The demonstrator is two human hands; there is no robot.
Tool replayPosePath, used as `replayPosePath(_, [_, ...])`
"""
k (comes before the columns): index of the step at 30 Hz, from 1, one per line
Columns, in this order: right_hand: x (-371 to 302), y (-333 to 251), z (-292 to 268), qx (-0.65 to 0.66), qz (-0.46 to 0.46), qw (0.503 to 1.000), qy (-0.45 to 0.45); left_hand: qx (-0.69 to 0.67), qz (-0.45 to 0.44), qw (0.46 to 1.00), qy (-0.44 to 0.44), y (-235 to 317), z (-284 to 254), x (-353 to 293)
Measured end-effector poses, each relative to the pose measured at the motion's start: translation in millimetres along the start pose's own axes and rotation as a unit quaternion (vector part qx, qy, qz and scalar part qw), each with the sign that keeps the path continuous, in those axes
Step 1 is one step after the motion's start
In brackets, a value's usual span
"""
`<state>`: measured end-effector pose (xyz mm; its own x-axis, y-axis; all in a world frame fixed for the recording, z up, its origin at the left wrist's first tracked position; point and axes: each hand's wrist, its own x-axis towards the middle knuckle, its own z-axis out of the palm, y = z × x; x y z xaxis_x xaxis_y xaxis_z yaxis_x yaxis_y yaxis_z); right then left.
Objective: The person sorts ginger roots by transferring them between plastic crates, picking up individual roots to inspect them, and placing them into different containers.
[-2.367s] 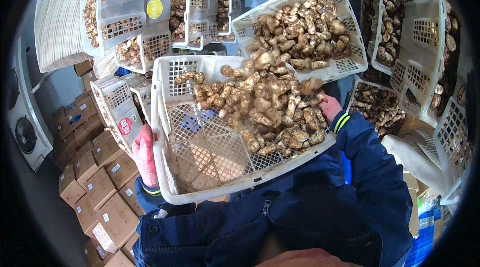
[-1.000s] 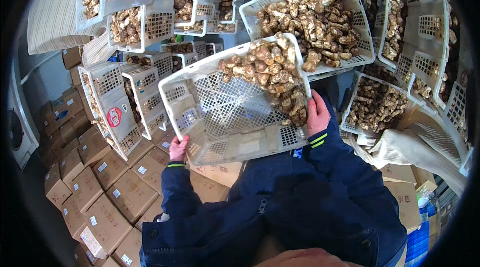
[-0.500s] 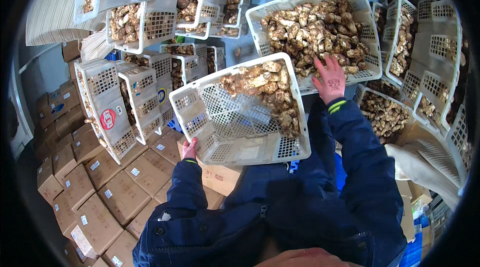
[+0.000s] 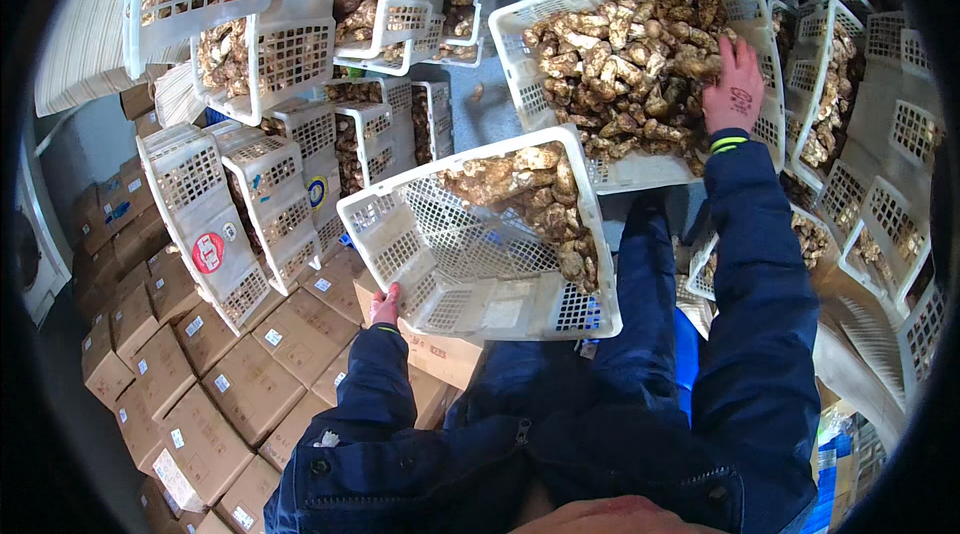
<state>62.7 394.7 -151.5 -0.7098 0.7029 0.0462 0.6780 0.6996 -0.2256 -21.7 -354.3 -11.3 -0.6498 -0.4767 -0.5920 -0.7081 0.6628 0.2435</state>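
The left hand (image 4: 384,306) has its fingers clamped on the left end of the near crate (image 4: 500,312), which tilts before the person, its mushrooms (image 4: 558,214) heaped toward the far right. The right hand (image 4: 735,92) lies at the right of the fuller far crate (image 4: 640,176), fingers slightly apart on its mushrooms; whether they pinch one, I cannot tell. The crate looks stiff and fairly light, best held by its rim; mushrooms look firm yet bruisable, better taken by thick stems.
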Motion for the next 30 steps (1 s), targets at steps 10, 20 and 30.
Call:
replayPosePath(10, [-65.0,-143.9,33.4,0.053,-0.207,0.956,-0.202,-0.059,-0.018,0.998,-0.020,22.9,5.9,-24.6])
replayPosePath(20, [-45.3,-37.8,0.0,0.100,0.012,0.995,0.025,-0.128,-0.014,0.991,-0.042,16.0,1.2,-24.6])
replayPosePath(30, [-123.5,-92.9,19.6,0.270,-0.293,0.875,-0.275,-0.101,-0.036,0.993,-0.045,30.0,4.5,-23.1])
